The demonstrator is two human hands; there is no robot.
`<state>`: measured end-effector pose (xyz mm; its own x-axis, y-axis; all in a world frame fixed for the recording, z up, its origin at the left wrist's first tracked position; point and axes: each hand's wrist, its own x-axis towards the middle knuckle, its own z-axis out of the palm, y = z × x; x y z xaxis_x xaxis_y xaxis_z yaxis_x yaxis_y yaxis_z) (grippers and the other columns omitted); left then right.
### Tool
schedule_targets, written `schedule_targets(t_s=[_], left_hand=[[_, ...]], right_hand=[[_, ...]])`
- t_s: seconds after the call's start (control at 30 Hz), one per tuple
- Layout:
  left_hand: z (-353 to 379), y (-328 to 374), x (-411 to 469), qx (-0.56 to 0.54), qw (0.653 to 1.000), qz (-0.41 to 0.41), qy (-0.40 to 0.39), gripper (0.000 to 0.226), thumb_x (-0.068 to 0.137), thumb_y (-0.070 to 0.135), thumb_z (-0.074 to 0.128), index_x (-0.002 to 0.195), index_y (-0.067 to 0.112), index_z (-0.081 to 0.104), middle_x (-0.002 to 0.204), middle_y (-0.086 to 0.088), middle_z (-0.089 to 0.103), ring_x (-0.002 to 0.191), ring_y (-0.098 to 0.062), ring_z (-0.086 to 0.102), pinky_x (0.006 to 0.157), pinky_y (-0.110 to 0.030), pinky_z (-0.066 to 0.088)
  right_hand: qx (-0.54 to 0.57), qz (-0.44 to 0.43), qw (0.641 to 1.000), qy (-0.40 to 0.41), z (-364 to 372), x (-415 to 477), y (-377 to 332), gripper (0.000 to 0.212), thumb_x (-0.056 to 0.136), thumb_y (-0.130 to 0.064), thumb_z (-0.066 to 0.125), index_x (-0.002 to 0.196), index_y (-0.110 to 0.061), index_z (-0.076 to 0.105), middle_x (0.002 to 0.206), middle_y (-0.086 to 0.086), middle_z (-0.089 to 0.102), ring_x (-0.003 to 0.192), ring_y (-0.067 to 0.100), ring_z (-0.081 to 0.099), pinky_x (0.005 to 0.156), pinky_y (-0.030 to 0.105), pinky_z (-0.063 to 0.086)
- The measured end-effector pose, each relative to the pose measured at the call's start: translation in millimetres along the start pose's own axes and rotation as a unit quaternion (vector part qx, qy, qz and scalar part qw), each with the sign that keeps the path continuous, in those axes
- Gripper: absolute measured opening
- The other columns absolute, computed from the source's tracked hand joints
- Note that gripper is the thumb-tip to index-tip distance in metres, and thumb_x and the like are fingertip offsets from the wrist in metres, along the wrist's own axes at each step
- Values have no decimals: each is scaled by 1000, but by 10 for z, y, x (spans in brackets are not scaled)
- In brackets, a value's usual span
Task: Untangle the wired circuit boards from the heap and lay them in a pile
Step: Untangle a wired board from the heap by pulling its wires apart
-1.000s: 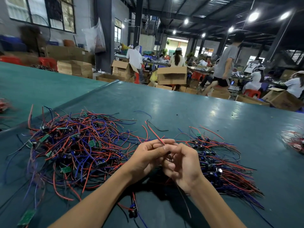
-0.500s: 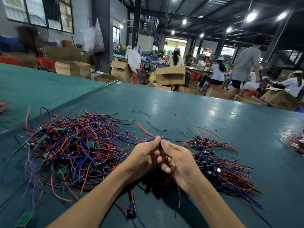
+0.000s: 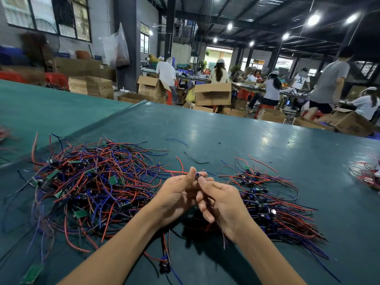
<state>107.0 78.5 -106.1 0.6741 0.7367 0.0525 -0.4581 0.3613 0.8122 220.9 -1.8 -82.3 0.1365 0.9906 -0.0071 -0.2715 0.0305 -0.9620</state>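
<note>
Together, left hand and right hand pinch one small wired board.

Your left hand and right hand are bare, fingers included. Both forearms are bare as well, uncovered along their whole visible length, from the wrists over the table back to where they leave view.
</note>
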Motion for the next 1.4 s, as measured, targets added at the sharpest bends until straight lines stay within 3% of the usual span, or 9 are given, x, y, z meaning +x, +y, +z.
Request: schedule_targets(t_s=[0.1, 0.23, 0.47, 0.63, 0.8, 0.9, 1.0, 1.13, 1.4], left_hand=[[-2, -7, -18, 22, 999, -27, -30, 62, 94, 45, 55, 126, -8, 57, 65, -9, 57, 51, -25, 55, 58, -39, 54], [-12, 75, -18, -38, 998, -39, -7, 58, 87, 43, 62, 126, -1, 60, 89, -11, 67, 52, -21, 55, 50, -34, 51], [-3, 99, -65, -20, 994, -85, -69, 67, 100, 43, 51, 140, -11, 47, 65, -7, 45, 54, -22, 50, 55, -42, 53], [17, 99, -82, 5, 994, -97, -59, 55, 97, 49, 51, 117, 1, 70, 57, -7, 43, 44, -24, 49, 48, -39, 53], [41, 63, -15, -8, 997, -76, 5, 57, 94, 48, 48, 125, 0, 52, 59, -3, 63, 43, -19, 53, 45, -34, 45], [41, 51, -2, -12, 997, -69, 11, 48, 93, 46, 48, 103, 0, 58, 61, -7, 63, 41, -21, 51, 44, -33, 45], [-9, 108, 52, -98, 993, -33, 60, 37, 94, 38, 51, 89, 2, 59, 70, -9, 68, 56, -20, 67, 52, -31, 57], [-140, 161, 135, -160, 980, 9, 118, 38, 102, 34, 48, 90, 0, 60, 72, -8, 71, 68, -20, 74, 63, -35, 63], [-142, 190, 165, -205, 970, -4, 133, 38, 103, 34, 48, 92, 0, 60, 78, -10, 68, 64, -19, 73, 59, -34, 62]], right_hand=[[6, -9, 1000, -3, -7, -8, -8, 25, 94, -23, 65, 78, -6, 74, 68, 13, 58, 48, 17, 53, 32, 21, 35], [18, -23, 999, -16, 12, -3, 15, 28, 98, -21, 59, 80, -4, 72, 67, 14, 58, 46, 18, 54, 32, 22, 38], [26, -41, 999, -2, 33, 0, 61, 22, 98, -17, 59, 93, 0, 73, 70, 14, 59, 50, 19, 56, 36, 25, 41], [4, -19, 1000, -22, 37, -2, 76, 25, 93, -22, 63, 85, -1, 74, 68, 15, 59, 48, 21, 56, 36, 25, 43], [-32, 6, 999, -14, 14, 8, 57, 28, 88, -25, 69, 81, 2, 73, 64, 17, 58, 43, 22, 54, 35, 24, 41], [-47, 18, 999, -15, 3, 7, 25, 29, 93, -21, 65, 83, 6, 69, 63, 18, 59, 42, 22, 53, 34, 23, 40], [-87, 31, 994, -51, 11, -31, -25, 28, 96, -20, 63, 80, 2, 71, 62, 16, 60, 41, 21, 54, 34, 22, 40], [-147, 34, 981, -122, 89, -124, -48, 29, 99, -19, 60, 76, -6, 73, 63, 14, 62, 42, 21, 59, 35, 22, 44], [-236, -16, 949, -210, 83, -242, -137, 27, 100, -19, 59, 78, -7, 70, 60, 10, 66, 44, 20, 61, 41, 23, 44]])
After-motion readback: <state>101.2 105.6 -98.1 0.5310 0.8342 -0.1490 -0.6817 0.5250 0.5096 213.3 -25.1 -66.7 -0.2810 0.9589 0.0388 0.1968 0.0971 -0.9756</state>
